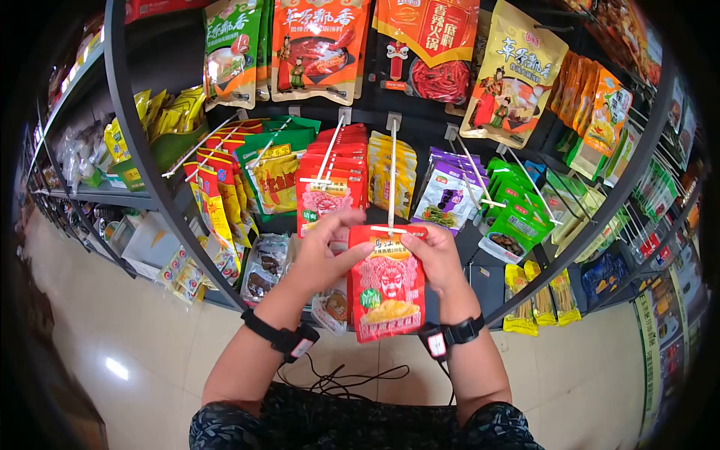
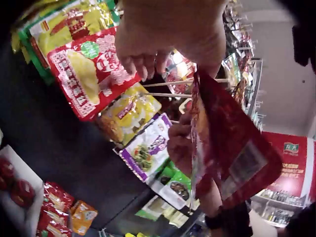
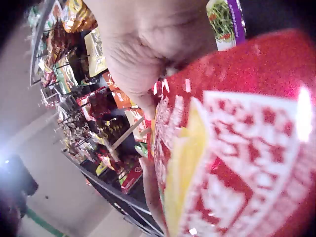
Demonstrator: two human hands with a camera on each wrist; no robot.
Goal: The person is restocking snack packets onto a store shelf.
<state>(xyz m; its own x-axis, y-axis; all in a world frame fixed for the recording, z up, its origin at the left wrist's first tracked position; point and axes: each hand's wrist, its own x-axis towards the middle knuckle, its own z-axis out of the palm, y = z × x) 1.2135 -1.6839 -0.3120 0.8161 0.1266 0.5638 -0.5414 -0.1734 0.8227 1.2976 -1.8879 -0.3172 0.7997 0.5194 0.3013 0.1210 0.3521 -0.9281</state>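
A red packet with a face print (image 1: 390, 289) hangs upright between both hands, its top edge at the end of a white hook rod (image 1: 393, 172). The left hand (image 1: 326, 251) has its thumb on the packet's upper left front, its other fingers raised behind. The right hand (image 1: 439, 259) pinches the top right corner, thumb in front. In the left wrist view the packet (image 2: 232, 143) is seen edge-on beside the left hand (image 2: 170, 34). The right wrist view shows its printed front (image 3: 237, 148) close up, below the right hand (image 3: 153, 49).
Similar red packets (image 1: 326, 199) hang on the rod to the left, yellow packets (image 1: 403, 176) behind, and purple-white (image 1: 448, 196) and green ones (image 1: 517, 217) to the right. Large pouches (image 1: 319, 49) hang above. A dark curved shelf frame (image 1: 142, 157) stands at the left. Black cables (image 1: 352, 384) lie below.
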